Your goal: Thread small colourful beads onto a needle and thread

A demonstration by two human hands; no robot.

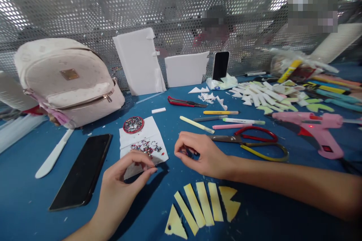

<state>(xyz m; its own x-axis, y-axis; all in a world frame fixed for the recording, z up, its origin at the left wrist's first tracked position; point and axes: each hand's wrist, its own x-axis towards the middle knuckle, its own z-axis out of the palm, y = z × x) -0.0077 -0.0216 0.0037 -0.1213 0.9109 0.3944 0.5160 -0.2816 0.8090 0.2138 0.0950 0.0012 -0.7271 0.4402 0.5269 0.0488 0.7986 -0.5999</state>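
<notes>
Head camera: the left hand (pixel 120 179) is low and left of the middle of the frame, over the bottom part of a white paper (pixel 157 128). A pile of shiny glitter flakes (pixel 148 147) sits on that paper, just above the left hand's bent fingers. The left hand is the closer one to it. Its thumb and pointing finger make a narrow pinch by the paper's lower right edge, but one cannot tell if a tiny flake is between them. The paper's long side runs up and down, with its top leaning a bit left. A round red-rimmed dish (pixel 143 123) full of glitter sits at its top left.

The right hand (pixel 206 154) is near the middle, off to the right of the paper and not touching it. Its fingers curl in loosely, and one cannot tell if they hold anything. Below it lie four yellow strips (pixel 205 204), their long sides tipping up and left, between a yellow pointed piece with a hole (pixel 175 224) and a yellow notched piece (pixel 229 203). Scissors (pixel 229 139) lie sideways behind the right hand.
</notes>
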